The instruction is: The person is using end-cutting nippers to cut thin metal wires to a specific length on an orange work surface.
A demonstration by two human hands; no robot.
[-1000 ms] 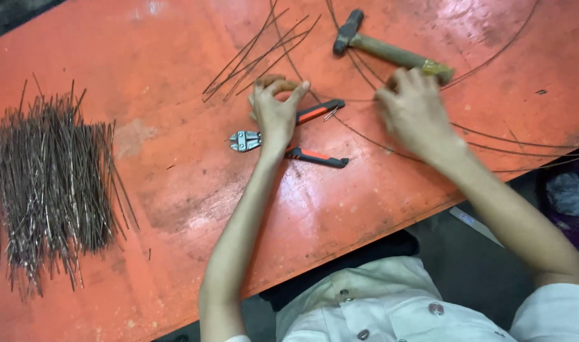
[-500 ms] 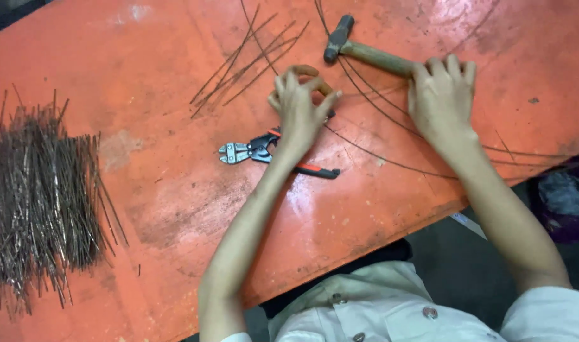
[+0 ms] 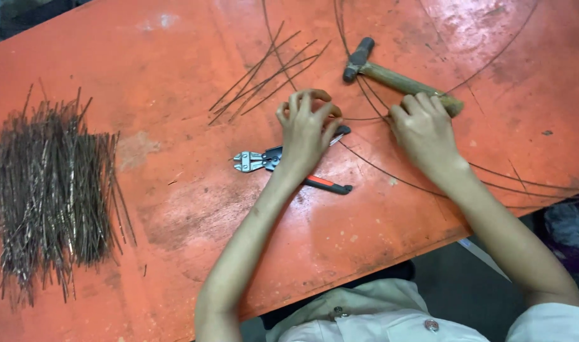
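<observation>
My left hand [image 3: 305, 130] has its fingers curled in a loose claw, the fingertips pinching at the long wire [image 3: 391, 172] where it loops near the middle of the orange table [image 3: 175, 209]. I cannot tell whether the pinch is fully closed on the strand. My right hand [image 3: 424, 130] lies flatter, fingers together and pressed down on the same wire just beside the handle end of the hammer [image 3: 400, 79]; it holds nothing that I can see.

The wire runs from between my hands in thin arcs toward the right edge and up toward the far edge. To work it well, I judge that the right hand should keep the strand pinned flat on the table while the left draws it straight, with both hands kept near each other so the springy curve cannot flick away.

The cutters [image 3: 289, 166], with black and red handles, lie under my left wrist, jaws pointing toward the left edge, close at hand for a cut. A few loose cut rods [image 3: 264, 79] lie fanned toward the far edge, left of the hammer. The big pile of cut rods [image 3: 52, 190] sits well apart by the left edge.
</observation>
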